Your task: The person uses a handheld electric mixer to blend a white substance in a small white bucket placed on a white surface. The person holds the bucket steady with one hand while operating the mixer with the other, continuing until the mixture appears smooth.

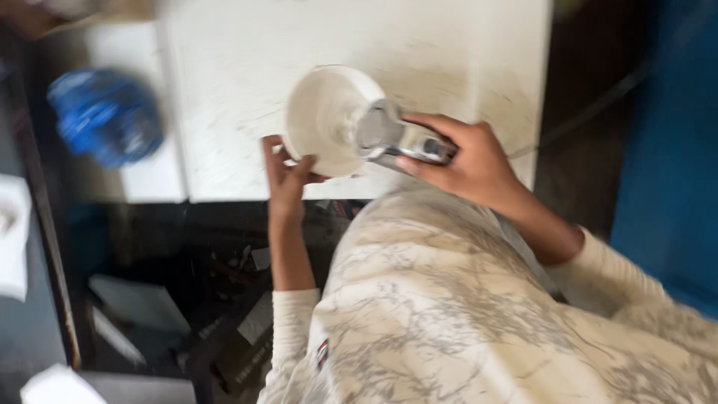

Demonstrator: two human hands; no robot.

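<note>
A round white bowl-shaped piece (323, 118) rests tilted on the white scratched worktable (224, 90). My left hand (284, 170) grips its near rim with the fingers curled up over the edge. My right hand (467, 161) holds a silver metal tool (393, 138) whose round head presses against the right side of the white piece. The picture is blurred, so the tool's head shows no detail.
A blue round object (105, 116) lies at the table's left side. Below the table's near edge is a dark space with papers and scraps (224, 314). A blue surface (666, 150) fills the right. My patterned cream garment (464, 314) covers the foreground.
</note>
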